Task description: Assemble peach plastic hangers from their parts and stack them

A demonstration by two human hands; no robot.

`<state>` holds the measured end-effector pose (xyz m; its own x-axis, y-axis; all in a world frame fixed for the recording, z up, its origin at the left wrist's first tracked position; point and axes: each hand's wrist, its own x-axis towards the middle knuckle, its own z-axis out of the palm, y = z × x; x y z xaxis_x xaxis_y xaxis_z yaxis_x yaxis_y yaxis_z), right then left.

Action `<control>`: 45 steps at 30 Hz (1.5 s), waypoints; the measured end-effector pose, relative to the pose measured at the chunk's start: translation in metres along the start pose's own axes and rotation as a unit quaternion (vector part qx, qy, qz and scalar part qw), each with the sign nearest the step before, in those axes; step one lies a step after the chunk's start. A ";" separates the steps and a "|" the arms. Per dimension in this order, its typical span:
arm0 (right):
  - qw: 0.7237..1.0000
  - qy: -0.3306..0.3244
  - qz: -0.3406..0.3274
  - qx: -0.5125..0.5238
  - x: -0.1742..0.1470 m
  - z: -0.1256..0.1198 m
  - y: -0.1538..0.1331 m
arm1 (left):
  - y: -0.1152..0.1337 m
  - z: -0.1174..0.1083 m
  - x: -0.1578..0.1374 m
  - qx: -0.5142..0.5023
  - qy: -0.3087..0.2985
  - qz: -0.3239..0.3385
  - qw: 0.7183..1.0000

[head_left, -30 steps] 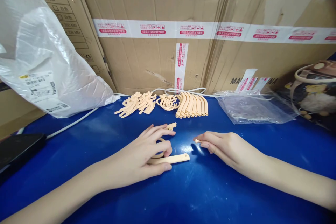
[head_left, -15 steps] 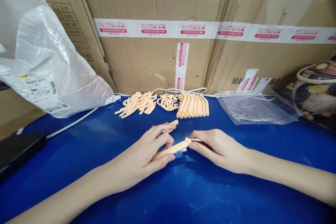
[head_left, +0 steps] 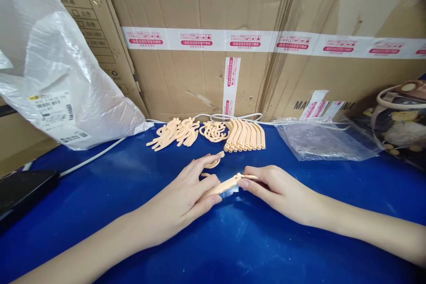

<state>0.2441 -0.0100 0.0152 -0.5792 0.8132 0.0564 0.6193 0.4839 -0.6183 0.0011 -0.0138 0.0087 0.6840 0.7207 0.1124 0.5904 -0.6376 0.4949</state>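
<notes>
My left hand (head_left: 191, 193) pinches a long beige plastic piece (head_left: 226, 185) between thumb and fingers, low over the blue tabletop. A curved beige piece (head_left: 215, 163) shows by its outstretched index finger, partly hidden by the hand. My right hand (head_left: 271, 186) is closed on a thin beige strip (head_left: 250, 177), whose left end meets the tip of the long piece. Behind the hands lie a row of bent beige tubes (head_left: 246, 135), a heap of curved ring-like pieces (head_left: 213, 131) and a pile of slim curved strips (head_left: 173, 134).
Cardboard boxes (head_left: 199, 80) stand along the back edge of the blue table (head_left: 233, 248). A white plastic mailer (head_left: 73, 75) leans at left, near a black device (head_left: 28, 197). A clear plastic bag (head_left: 326, 140) lies at right. A white cable (head_left: 93, 156) crosses the back.
My left fingers have closed a little further around the long piece, and the curved piece by the index finger has turned. Both hands stay nearly in place; the camera view has tilted slightly.
</notes>
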 end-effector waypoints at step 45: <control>0.849 0.184 -0.251 -0.427 -0.003 0.008 0.010 | -0.001 0.001 -0.002 0.053 -0.007 0.059 0.997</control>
<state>0.2476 -0.0103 0.0031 -0.7764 0.4045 0.4834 0.5924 0.7302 0.3405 -0.0001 -0.0147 0.0073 0.7576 0.6349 0.1515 0.5468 -0.7440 0.3840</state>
